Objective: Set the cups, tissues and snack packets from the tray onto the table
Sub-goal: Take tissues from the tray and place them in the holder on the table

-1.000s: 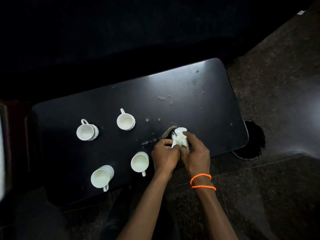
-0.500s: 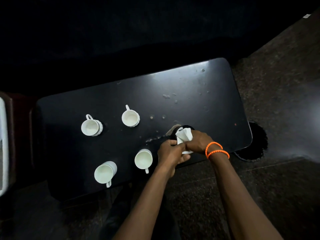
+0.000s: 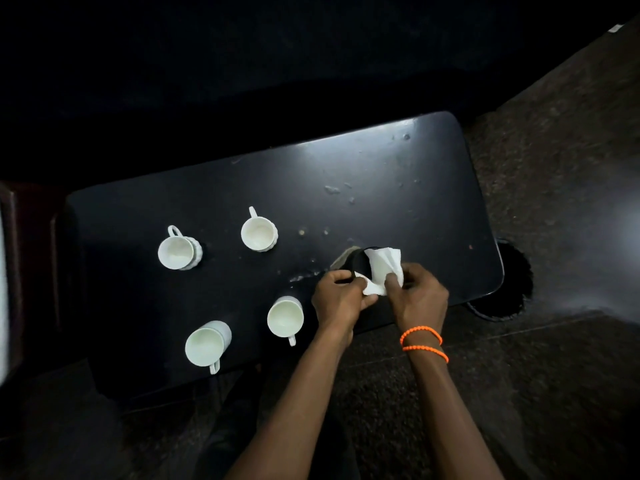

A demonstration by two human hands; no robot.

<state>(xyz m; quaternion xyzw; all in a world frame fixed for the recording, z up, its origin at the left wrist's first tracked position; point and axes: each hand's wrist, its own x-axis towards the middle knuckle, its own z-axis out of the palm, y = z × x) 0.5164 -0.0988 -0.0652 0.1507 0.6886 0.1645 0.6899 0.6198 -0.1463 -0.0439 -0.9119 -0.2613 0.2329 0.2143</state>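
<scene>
A dark, glossy rectangular surface (image 3: 398,174) with rounded corners is seen from above in dim light, its finish scuffed and flecked with pale crumbs.

On the left half stand four white cups, all empty and well apart from one another: a ribbed cup (image 3: 179,250) at far left, a tall smooth cup (image 3: 207,344) below it near the front edge, a second ribbed cup (image 3: 259,233) further right, and a smooth cup (image 3: 285,317) just beside the hands.

Right of centre, the left hand (image 3: 341,299) has its fingers curled around a dark round holder (image 3: 358,263), steadying it against the surface. The right hand (image 3: 420,299), an orange beaded bracelet (image 3: 424,342) on its wrist, pinches a white tissue (image 3: 382,270) between thumb and fingertips. The tissue is soft, thin and creased, fanning upward out of the holder.

The step appears to be arranging tissues in their holder. To do it well, keep the holder braced with the left hand and work the paper gently, since such thin tissue likely tears or crumples if tugged sharply.

No tray or snack packets are visible.
</scene>
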